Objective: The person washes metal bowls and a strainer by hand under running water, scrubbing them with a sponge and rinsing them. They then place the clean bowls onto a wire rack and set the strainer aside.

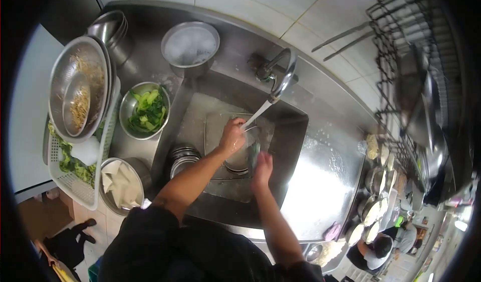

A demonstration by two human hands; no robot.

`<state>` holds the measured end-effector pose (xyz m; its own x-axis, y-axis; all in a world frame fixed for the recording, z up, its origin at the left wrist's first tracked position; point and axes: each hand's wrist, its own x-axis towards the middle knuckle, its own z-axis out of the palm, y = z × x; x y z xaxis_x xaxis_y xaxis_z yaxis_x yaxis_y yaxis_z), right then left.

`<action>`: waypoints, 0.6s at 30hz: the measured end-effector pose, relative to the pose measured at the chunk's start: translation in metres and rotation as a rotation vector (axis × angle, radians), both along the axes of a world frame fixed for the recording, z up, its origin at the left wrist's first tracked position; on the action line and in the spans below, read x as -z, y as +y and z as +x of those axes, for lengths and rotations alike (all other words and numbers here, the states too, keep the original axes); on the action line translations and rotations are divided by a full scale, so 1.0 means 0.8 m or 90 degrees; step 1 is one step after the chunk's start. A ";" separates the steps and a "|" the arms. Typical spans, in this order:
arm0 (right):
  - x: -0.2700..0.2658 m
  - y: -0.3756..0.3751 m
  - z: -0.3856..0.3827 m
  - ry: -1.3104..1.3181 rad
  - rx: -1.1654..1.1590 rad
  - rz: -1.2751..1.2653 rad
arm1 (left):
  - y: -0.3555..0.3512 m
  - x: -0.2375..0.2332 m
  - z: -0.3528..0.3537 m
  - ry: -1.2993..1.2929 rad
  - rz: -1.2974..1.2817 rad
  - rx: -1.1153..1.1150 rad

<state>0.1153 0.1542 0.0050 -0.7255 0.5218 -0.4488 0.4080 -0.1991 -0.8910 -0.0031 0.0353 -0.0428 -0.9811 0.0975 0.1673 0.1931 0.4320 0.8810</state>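
Note:
Water runs from the curved faucet (284, 84) into the steel sink (293, 126). Beside the stream, my left hand (233, 136) grips the rim of a round bowl (253, 131) under the water. My right hand (263, 169) is at the bowl's right side, closed around a greenish scrubbing pad (254, 154), which is blurred by motion. Below the hands, round metal rims (235, 170) show on a wire rack in the sink. Stacked metal bowls (184, 156) stand at the sink's left side.
Left of the sink are a bowl of leafy greens (145, 110), a pot of white pieces (122, 184), a basket (107, 146) and colanders (102, 89). A foamy pot (190, 44) stands behind. Utensils hang on a rack (396, 81) at right. Other people work at lower right.

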 end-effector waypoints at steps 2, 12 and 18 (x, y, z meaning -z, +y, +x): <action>0.016 -0.014 -0.050 0.089 -0.117 -0.044 | -0.006 -0.037 -0.003 0.008 0.039 0.057; -0.065 -0.085 -0.080 0.361 -0.347 0.495 | -0.064 -0.139 -0.027 -0.221 0.430 0.032; -0.101 -0.068 -0.104 0.224 -0.225 0.408 | -0.045 -0.123 -0.011 -0.184 0.469 0.001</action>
